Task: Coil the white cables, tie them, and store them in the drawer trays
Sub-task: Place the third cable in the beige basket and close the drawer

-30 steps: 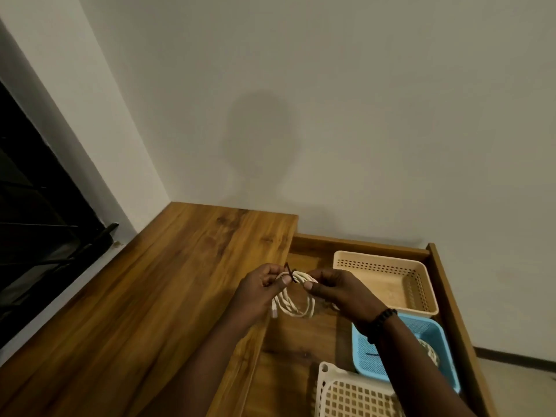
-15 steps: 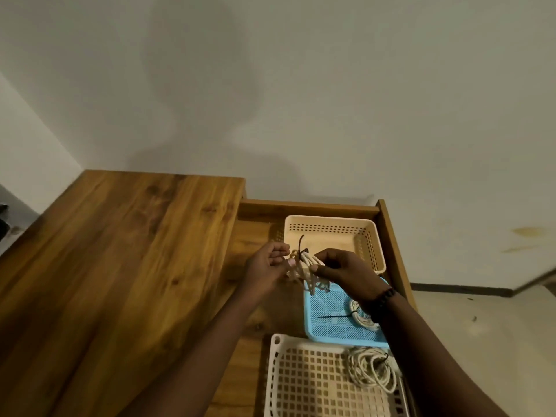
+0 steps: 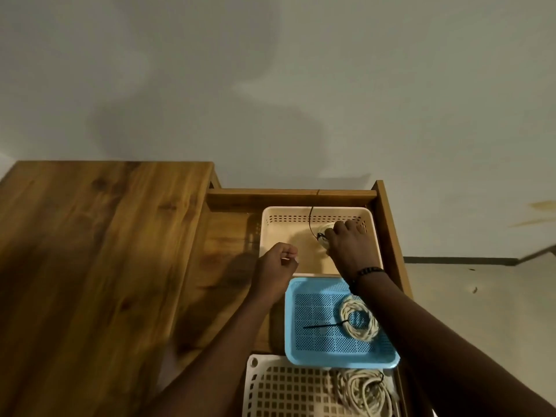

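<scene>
The right hand (image 3: 350, 245) reaches into the beige tray (image 3: 272, 227) in the drawer, fingers curled over a coiled white cable (image 3: 324, 229) bound by a black tie (image 3: 313, 221). The left hand (image 3: 275, 270) hovers beside it, loosely curled, holding nothing.

- Right hand (image 3: 350, 245) grips a coiled white cable (image 3: 325, 233) inside the beige perforated plastic tray (image 3: 316, 212) at the open wooden drawer's (image 3: 288, 194) far edge.
- Left hand (image 3: 275, 267), loosely curled, hovers beside that tray's near left corner.
</scene>
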